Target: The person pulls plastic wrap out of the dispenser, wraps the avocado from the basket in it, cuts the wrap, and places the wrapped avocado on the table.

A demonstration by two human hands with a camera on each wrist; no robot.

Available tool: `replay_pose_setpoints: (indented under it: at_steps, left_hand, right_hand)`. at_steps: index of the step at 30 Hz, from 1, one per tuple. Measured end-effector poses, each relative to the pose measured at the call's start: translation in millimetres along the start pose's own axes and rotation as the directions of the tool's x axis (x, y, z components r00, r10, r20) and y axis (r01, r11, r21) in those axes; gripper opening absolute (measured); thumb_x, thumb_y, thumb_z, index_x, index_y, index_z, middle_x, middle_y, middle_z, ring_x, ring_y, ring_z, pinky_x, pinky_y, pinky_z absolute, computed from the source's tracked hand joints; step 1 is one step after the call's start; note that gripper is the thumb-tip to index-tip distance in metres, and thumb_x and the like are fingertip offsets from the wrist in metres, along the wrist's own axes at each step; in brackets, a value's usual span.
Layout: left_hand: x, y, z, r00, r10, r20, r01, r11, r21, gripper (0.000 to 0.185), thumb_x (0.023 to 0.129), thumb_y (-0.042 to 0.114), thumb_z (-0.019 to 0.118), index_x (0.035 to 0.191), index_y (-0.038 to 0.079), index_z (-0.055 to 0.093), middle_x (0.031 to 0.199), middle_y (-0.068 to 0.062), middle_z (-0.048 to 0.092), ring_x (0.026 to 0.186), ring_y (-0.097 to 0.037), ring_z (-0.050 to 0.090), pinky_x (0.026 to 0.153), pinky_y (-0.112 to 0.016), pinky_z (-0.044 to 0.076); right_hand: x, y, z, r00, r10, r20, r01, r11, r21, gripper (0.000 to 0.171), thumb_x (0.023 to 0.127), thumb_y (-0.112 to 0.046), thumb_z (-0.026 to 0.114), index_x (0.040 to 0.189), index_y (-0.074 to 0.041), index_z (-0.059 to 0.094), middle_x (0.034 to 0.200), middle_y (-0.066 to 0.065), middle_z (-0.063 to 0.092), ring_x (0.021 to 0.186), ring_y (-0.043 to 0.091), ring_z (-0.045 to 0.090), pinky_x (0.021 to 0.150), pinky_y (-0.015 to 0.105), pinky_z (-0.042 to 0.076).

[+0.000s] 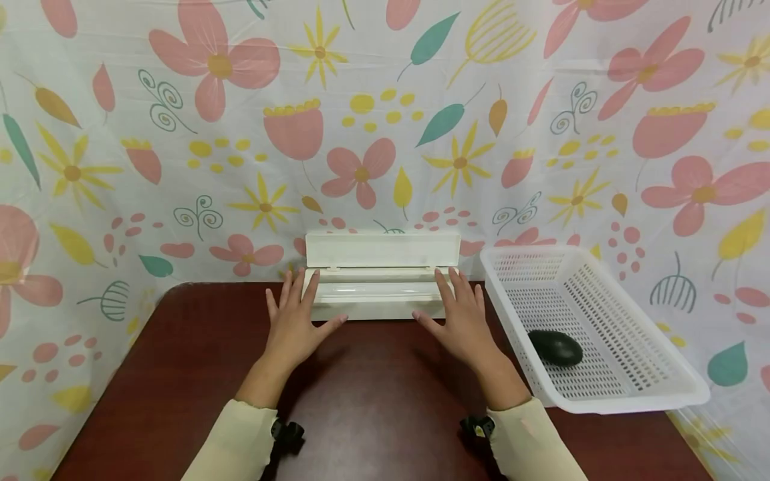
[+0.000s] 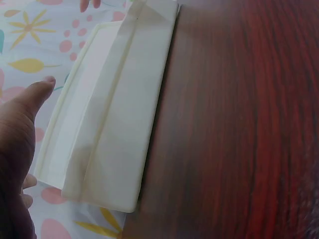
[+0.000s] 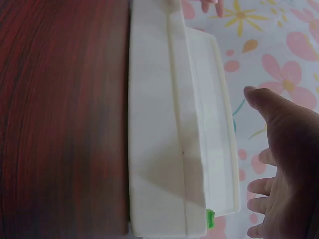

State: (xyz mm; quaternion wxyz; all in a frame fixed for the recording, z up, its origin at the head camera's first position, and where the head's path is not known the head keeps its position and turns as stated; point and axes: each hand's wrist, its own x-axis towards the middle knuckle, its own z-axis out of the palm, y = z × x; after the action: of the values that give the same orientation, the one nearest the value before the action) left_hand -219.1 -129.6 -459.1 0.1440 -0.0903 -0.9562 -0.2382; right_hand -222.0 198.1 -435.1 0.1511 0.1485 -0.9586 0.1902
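Note:
A white cling film dispenser point(image 1: 379, 308) stands at the back of the table with its hinged lid point(image 1: 383, 250) raised. A roll of clear film point(image 1: 375, 290) lies inside it. My left hand point(image 1: 296, 327) is spread at the dispenser's left end, its fingers straight. At the other end my right hand point(image 1: 462, 324) mirrors it, thumb apart from the fingers. Neither hand grips anything; whether the fingertips touch the box I cannot tell. In the right wrist view, a small green tab point(image 3: 211, 218) shows at the box's end.
On the right of the brown table point(image 1: 373, 401) sits a white perforated basket point(image 1: 631, 404). Inside lies a dark green oval object point(image 1: 556, 348), resembling an avocado. A flower-print cloth point(image 1: 361, 80) hangs behind the dispenser and drapes around the sides.

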Motion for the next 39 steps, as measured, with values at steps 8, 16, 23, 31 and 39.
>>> replay_pose_setpoints:
  at_steps: [8, 16, 23, 31, 39]
  left_hand:
    - [0.7, -2.4, 0.5, 1.000, 0.023, -0.021, -0.023, 0.999, -0.038, 0.102, 0.086, 0.068, 0.067, 0.164, 0.024, 0.017, 0.170, -0.014, 0.014, 0.159, -0.036, 0.004, 0.119, -0.074, 0.002]
    - [3.7, -3.9, 3.4, 1.000, 0.029, -0.012, -0.029, 0.998, -0.054, 0.098, 0.088, 0.063, 0.068, 0.163, 0.024, 0.018, 0.170, -0.014, 0.016, 0.159, -0.035, 0.004, 0.120, -0.072, 0.005]
    - [7.8, -3.9, 2.8, 0.999, -0.004, -0.041, -0.003, 0.987, -0.159, 0.077, 0.098, 0.043, 0.065, 0.158, 0.009, 0.032, 0.161, -0.020, 0.032, 0.154, -0.042, 0.019, 0.120, -0.070, 0.013]
    - [19.5, -7.4, 5.5, 0.990, -0.061, -0.124, 0.028, 0.966, -0.256, 0.055, 0.098, 0.024, 0.067, 0.145, 0.002, 0.051, 0.140, -0.023, 0.050, 0.133, -0.042, 0.044, 0.112, -0.063, 0.031]
    - [31.0, -9.2, 6.2, 0.988, 0.038, -0.149, -0.068, 0.977, -0.201, 0.037, 0.095, 0.010, 0.069, 0.131, 0.003, 0.066, 0.131, -0.017, 0.059, 0.128, -0.037, 0.050, 0.107, -0.059, 0.039]
  right_hand:
    - [1.7, 3.6, -0.6, 1.000, 0.005, -0.004, -0.005, 1.000, 0.020, 0.092, 0.092, -0.051, 0.069, 0.162, -0.012, 0.023, 0.165, 0.023, 0.024, 0.154, 0.042, 0.019, 0.122, 0.068, 0.009]
    - [3.4, 10.4, 0.2, 1.000, 0.010, -0.005, -0.010, 0.999, 0.033, 0.089, 0.093, -0.048, 0.069, 0.160, -0.009, 0.025, 0.164, 0.024, 0.025, 0.153, 0.044, 0.020, 0.123, 0.067, 0.008]
    - [4.9, 14.9, 3.0, 0.998, -0.016, -0.054, 0.018, 0.999, 0.040, 0.078, 0.094, -0.039, 0.071, 0.155, -0.005, 0.037, 0.158, 0.026, 0.033, 0.149, 0.045, 0.029, 0.121, 0.067, 0.015]
    - [8.0, 21.9, 8.6, 0.993, -0.049, -0.108, 0.053, 0.998, 0.034, 0.064, 0.092, -0.031, 0.074, 0.142, 0.001, 0.051, 0.147, 0.029, 0.045, 0.140, 0.048, 0.041, 0.116, 0.065, 0.028]
    - [11.7, 28.8, 12.5, 0.994, -0.024, -0.107, 0.029, 0.999, 0.042, 0.054, 0.093, -0.024, 0.073, 0.138, 0.001, 0.055, 0.140, 0.026, 0.052, 0.131, 0.047, 0.049, 0.112, 0.062, 0.036]
